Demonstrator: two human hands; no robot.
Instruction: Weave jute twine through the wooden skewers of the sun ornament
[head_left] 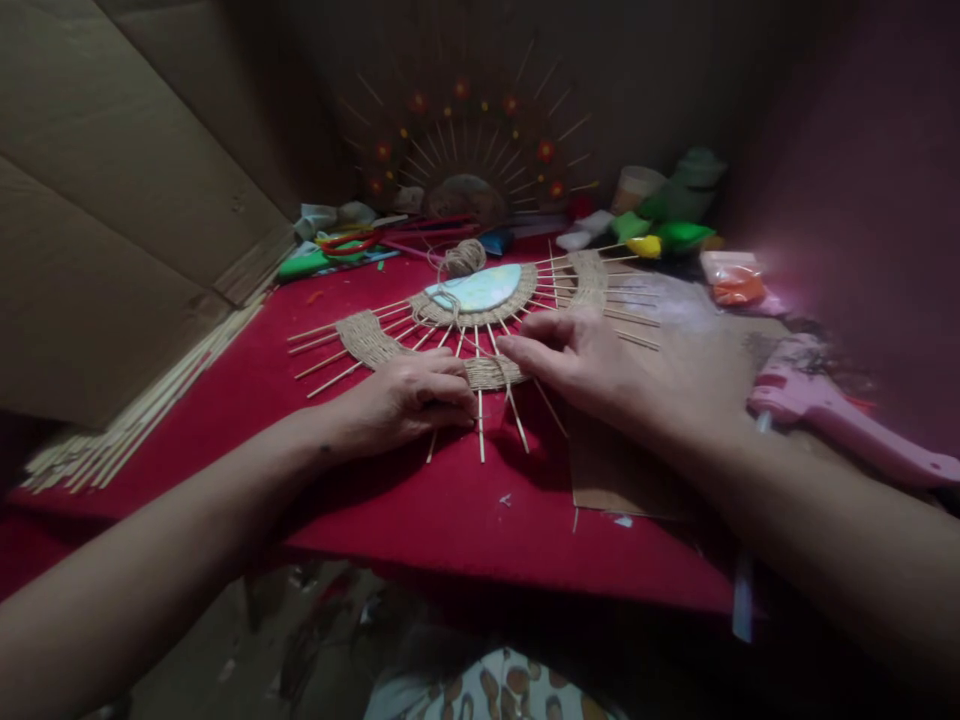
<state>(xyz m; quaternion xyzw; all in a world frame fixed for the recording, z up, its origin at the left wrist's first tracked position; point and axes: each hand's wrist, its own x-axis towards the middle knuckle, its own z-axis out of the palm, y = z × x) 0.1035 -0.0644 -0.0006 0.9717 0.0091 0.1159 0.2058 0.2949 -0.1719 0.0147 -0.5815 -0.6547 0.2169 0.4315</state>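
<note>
A half-round fan of thin wooden sticks woven with twine (367, 338) lies on the red table. Its centre is a pale blue half-disc (480, 289), edged by an inner woven band. A wider outer band of twine crosses the spread sticks. My left hand (420, 395) is closed on the outer band and lower sticks, fingertips curled under. My right hand (581, 358) bends over the band on the right, thumb and fingers closed at the loose twine (480, 345); the exact pinch is partly hidden. Behind the half-disc sits a ball of twine (465, 257).
Loose sticks (165, 400) lie along the cardboard wall (97, 190) at left. Scissors (351, 243) rest at the back left. A pink glue gun (817, 405) and a cardboard sheet (622, 465) are on the right. A flower-trimmed fan (465, 190) stands behind, beside coloured clay packets (686, 236).
</note>
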